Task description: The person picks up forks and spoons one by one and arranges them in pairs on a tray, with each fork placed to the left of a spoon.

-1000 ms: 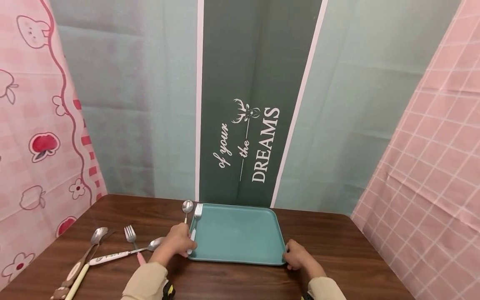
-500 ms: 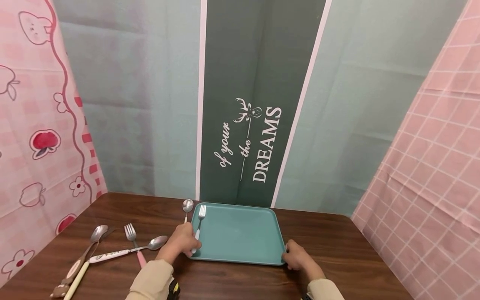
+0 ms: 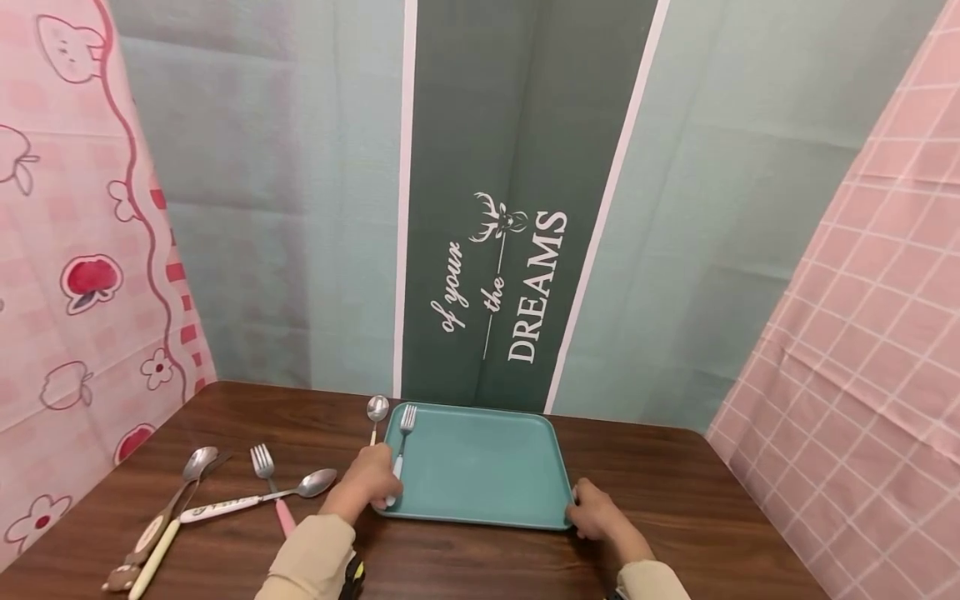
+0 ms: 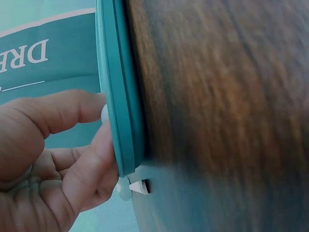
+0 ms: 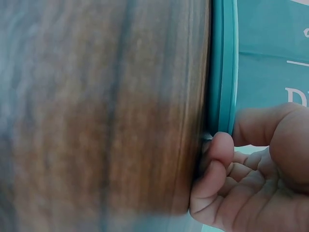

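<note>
A teal tray (image 3: 480, 467) lies flat at the back of the wooden table. My left hand (image 3: 369, 477) is at its near left corner and pinches the handle of a fork (image 3: 406, 425). The fork's tines point away, inside the tray's left rim; part of the pale handle is hidden by the fingers. At the near right corner, my right hand (image 3: 596, 510) grips the tray, thumb above and curled fingers below in the right wrist view. A spoon (image 3: 377, 408) sits just left of the tray, its handle mostly behind the left hand.
On the left of the table (image 3: 675, 500), a white-handled spoon (image 3: 315, 483) crosses a pink-handled fork (image 3: 262, 462). Beside them lie a brown-handled spoon (image 3: 198, 462) and a yellow-handled utensil (image 3: 153, 562). Fabric curtains (image 3: 247, 250) rise behind and at both sides.
The left hand and fork have shifted slightly right, from across the tray's left rim to inside it. The right hand and tray stay nearly where they were.
</note>
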The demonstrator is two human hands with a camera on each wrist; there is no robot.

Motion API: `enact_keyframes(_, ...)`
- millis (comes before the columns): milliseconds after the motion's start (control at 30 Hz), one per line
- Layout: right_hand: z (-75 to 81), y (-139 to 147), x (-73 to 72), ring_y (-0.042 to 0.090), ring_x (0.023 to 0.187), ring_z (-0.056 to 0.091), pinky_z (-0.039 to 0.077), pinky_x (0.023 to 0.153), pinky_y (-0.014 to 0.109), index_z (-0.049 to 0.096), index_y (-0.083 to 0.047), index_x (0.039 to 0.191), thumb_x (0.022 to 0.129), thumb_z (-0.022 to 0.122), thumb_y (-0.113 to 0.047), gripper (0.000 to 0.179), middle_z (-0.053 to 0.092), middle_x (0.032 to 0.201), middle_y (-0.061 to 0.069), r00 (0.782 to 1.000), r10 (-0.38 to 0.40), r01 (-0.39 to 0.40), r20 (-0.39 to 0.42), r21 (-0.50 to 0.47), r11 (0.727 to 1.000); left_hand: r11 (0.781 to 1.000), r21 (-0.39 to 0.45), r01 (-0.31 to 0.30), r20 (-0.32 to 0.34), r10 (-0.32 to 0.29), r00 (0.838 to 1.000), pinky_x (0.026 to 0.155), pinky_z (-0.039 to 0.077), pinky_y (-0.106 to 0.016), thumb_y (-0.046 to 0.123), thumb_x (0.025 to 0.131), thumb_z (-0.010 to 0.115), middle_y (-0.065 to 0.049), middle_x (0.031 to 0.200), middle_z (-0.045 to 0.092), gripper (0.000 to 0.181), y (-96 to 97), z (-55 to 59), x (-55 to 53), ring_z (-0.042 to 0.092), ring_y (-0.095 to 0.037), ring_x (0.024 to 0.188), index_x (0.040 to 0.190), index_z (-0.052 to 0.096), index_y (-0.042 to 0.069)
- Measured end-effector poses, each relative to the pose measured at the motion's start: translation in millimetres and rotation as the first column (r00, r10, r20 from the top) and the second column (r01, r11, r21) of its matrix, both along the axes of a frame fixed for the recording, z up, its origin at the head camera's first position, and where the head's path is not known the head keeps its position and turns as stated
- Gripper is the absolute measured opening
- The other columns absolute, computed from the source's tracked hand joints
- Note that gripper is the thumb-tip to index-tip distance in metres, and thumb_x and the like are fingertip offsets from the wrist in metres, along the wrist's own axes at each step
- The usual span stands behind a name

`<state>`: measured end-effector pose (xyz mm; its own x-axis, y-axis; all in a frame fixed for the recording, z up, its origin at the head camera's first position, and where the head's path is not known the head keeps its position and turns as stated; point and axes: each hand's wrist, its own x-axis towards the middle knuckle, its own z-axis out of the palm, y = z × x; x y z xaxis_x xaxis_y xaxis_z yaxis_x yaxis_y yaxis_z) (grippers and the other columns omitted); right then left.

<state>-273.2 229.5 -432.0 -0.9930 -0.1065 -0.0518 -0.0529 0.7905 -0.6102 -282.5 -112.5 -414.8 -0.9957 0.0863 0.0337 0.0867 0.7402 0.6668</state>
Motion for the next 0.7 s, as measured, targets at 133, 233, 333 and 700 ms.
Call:
enact_keyframes(133,3.4,2.9,-0.6,0.014,0.044,0.044,0.035,0.043,0.024,0.04,-0.002,0.081,0.079,0.048,0.004,0.01,0.045,0.063,0.01,0.999,-0.017,0.018,0.029,-0.025,1.0,1.0,-0.022,0.008,-0.011,-0.008,1.0,0.039,0.045,-0.024,-0.006,0.065,0.066,-0.01,0.058,0.048,0.018,4.8,3.7,-1.3,0.05,-0.012,0.038,0.067,0.049,0.0)
enact_keyframes(233,5.0,4.5,-1.5,0.014,0.044,0.043,0.033,0.042,0.021,0.04,-0.001,0.081,0.08,0.048,0.005,0.011,0.045,0.065,0.012,0.998,-0.03,0.033,0.056,-0.042,0.999,0.999,-0.034,0.007,-0.012,-0.008,1.0,0.039,0.044,-0.024,-0.006,0.065,0.066,-0.01,0.058,0.048,0.018,7.4,5.2,-1.6,0.049,-0.012,0.038,0.067,0.049,0.0)
enact_keyframes(333,4.0,5.0,-2.1,0.013,0.045,0.043,0.033,0.042,0.021,0.04,-0.001,0.081,0.08,0.048,0.005,0.01,0.045,0.067,0.012,0.997,-0.027,0.03,0.074,-0.044,0.999,0.999,-0.049,0.003,-0.002,-0.003,1.0,0.039,0.044,-0.023,-0.006,0.065,0.067,-0.01,0.058,0.048,0.019,8.0,4.9,-1.1,0.049,-0.012,0.038,0.066,0.049,0.0)
enact_keyframes(700,0.8,2.0,-2.0,0.013,0.045,0.045,0.039,0.044,0.023,0.042,0.0,0.082,0.079,0.05,0.005,0.01,0.044,0.07,0.012,0.998,-0.008,0.01,0.068,-0.041,0.999,0.999,-0.039,-0.004,-0.005,0.004,1.0,0.039,0.044,-0.025,-0.005,0.065,0.068,-0.011,0.061,0.047,0.02,4.5,-3.4,-1.1,0.048,-0.014,0.039,0.07,0.049,0.0)
